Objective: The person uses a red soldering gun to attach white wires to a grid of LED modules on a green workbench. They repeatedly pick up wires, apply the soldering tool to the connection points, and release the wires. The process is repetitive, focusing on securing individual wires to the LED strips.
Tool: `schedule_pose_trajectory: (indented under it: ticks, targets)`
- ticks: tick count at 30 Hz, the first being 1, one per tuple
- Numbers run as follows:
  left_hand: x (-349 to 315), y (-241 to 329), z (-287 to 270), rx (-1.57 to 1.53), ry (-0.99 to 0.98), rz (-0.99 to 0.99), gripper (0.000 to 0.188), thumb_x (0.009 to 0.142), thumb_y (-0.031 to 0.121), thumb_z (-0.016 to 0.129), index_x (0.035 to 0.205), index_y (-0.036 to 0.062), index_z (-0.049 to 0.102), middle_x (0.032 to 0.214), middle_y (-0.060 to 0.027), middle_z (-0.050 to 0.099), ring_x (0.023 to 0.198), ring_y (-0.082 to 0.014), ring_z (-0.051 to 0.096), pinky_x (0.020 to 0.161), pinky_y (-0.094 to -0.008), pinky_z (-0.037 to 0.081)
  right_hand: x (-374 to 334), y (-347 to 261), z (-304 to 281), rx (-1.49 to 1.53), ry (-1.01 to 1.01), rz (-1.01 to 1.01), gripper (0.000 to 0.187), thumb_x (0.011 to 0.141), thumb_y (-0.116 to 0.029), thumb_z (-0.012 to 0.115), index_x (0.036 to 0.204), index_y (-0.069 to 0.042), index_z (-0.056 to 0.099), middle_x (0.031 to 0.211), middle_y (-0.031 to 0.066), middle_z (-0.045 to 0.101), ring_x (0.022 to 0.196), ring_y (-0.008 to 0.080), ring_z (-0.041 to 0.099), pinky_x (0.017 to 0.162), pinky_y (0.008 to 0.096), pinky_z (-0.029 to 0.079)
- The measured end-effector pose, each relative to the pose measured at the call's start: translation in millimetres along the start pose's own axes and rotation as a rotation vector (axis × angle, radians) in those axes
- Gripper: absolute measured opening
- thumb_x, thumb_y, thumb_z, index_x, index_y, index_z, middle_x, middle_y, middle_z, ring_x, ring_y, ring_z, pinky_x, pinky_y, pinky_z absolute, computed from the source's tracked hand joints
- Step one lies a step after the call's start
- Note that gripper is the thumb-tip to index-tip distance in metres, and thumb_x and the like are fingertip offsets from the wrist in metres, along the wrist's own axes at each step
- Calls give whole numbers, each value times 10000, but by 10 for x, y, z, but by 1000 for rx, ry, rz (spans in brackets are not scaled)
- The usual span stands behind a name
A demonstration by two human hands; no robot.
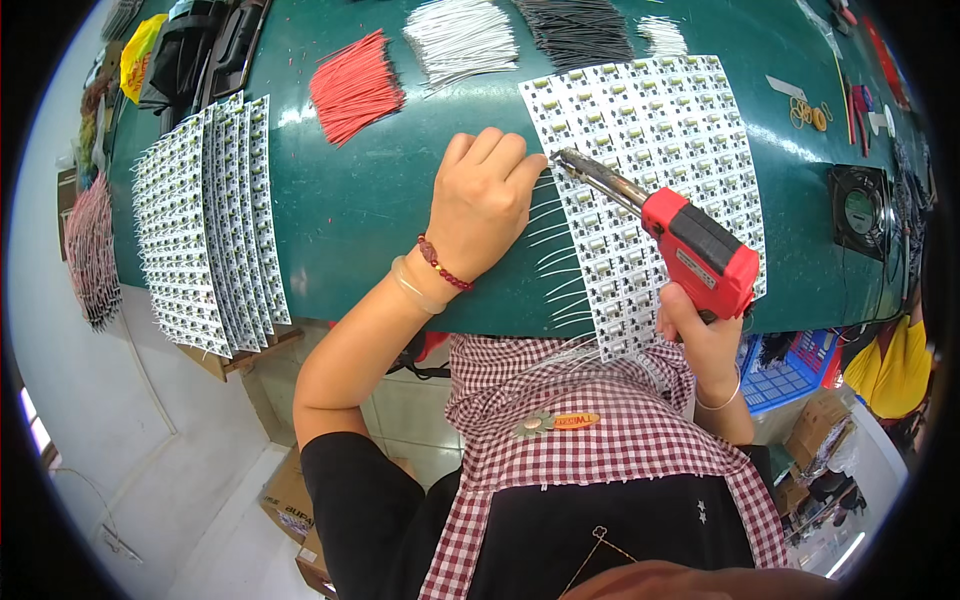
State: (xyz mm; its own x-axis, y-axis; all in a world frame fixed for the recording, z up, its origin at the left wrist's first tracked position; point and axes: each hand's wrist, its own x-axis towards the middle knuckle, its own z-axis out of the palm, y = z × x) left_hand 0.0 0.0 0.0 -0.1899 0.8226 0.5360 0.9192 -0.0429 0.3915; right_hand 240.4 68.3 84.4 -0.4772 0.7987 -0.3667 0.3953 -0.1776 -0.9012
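Note:
My right hand (700, 325) grips the handle of a red and black soldering gun (700, 250). Its metal tip meets the left edge of a white panel of small circuit boards (660, 150), near the upper part. Beside that tip is my left hand (485, 195), fingers pinched together at the panel's edge; whatever they hold is hidden or too fine to make out. Below this hand, a row of thin white wires (560, 270) sticks out from the panel's left edge. The panel lies on the green table, its lower end reaching over the front edge against my checked apron.
Bundles of red wires (357, 87), white wires (460, 42) and black wires (575, 32) lie at the back. Stacked circuit board panels (205, 230) stand at the left. A black fan (860, 212) sits at the right, above a blue crate (790, 370).

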Motion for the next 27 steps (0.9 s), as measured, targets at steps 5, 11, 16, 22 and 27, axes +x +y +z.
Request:
schedule_pose_trajectory:
  ticks: [5,11,16,22,27]
  targets:
    - [-8,20,38,-18,11,-12,158,674,9,684,821,59,658,694,-33,455,680,-205,483,624,-329,365,-28,-27,-16,-2,42,-17,85,874,-37,605,825,26,575,558,37,531,456,112,506,463,264,441]
    - [9,39,20,2,8,-18,143,686,12,688,817,64,660,697,-28,461,678,-198,483,625,-324,363,-16,-69,-49,20,28,-30,182,879,-45,571,710,18,546,536,58,517,447,137,505,463,280,446]
    - [6,21,20,60,-5,1,124,701,43,701,809,78,651,712,-11,483,690,-183,497,636,-319,367,-11,-51,-57,25,15,-33,208,879,-52,573,686,18,537,526,59,509,444,136,501,461,282,447]
    - [-4,17,-15,104,-2,-25,127,708,59,704,807,97,634,726,-2,501,705,-180,508,643,-317,373,1,-13,-117,80,-27,-38,86,857,-56,639,817,4,593,597,34,564,486,101,528,465,244,433]
    - [99,-2,-59,40,60,-79,122,710,68,706,803,109,639,712,-3,482,701,-189,495,625,-320,362,22,-49,-70,143,-31,9,118,836,-61,688,906,-2,614,672,19,600,516,74,540,469,219,431]
